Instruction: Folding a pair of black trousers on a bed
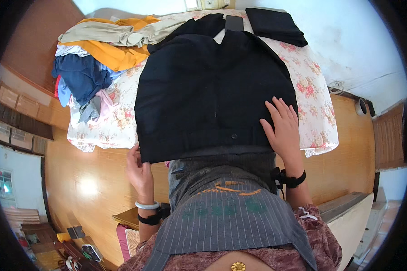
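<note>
Black trousers point(190, 95) lie spread over the floral tablecloth, their waistband with a button nearest me and hanging past the table's front edge. My left hand point(140, 171) pinches the waistband's left corner between thumb and fingers. Flat on the right side of the trousers rests my right hand point(281, 125), fingers spread and pointing away from me. Beyond the trousers stands or lies a dark rectangular object point(234, 23). A folded black garment point(276, 27) sits at the back right corner.
A heap of clothes, with a navy garment point(83, 76), an orange one point(112, 56) and beige trousers point(101, 32), covers the table's left side. White wall stands behind. A wooden stool or bench point(130, 216) is at my left, and a pale-sided piece of furniture point(349, 227) at my right.
</note>
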`<state>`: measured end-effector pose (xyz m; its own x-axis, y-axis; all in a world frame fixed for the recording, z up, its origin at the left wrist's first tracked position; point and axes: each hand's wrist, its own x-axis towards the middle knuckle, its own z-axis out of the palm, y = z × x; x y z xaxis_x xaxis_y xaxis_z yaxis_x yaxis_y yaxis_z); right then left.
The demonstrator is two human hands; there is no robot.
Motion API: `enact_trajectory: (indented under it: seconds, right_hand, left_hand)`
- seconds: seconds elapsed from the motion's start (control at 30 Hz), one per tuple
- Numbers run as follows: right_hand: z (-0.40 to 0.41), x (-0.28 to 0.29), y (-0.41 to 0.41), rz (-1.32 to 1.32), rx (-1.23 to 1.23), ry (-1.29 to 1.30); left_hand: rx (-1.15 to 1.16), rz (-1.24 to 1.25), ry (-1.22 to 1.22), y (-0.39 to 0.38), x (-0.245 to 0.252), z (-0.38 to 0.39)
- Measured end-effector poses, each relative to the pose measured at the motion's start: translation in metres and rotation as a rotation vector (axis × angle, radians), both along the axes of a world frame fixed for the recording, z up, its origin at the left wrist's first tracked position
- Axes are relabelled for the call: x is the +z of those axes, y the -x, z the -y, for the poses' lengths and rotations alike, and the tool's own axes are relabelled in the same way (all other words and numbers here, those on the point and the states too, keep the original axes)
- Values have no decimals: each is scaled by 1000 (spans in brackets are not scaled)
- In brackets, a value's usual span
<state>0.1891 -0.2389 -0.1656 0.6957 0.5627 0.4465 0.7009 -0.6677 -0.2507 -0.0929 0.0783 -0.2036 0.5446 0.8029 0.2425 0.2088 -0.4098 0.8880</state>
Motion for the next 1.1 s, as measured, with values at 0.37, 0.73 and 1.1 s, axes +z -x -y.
enact_trajectory:
  seconds: [0.37, 0.73, 1.1]
  right_hand:
    - [69, 11, -12, -334, -114, -601]
    - [98, 11, 24, -668, -376, -337]
    - [88, 6, 23, -826, -182, -640]
  left_hand:
    - [-64, 234, 591, 9, 11, 8]
    - [-18, 179, 586, -1, 6, 1]
    - [-3, 312, 584, -9, 29, 12]
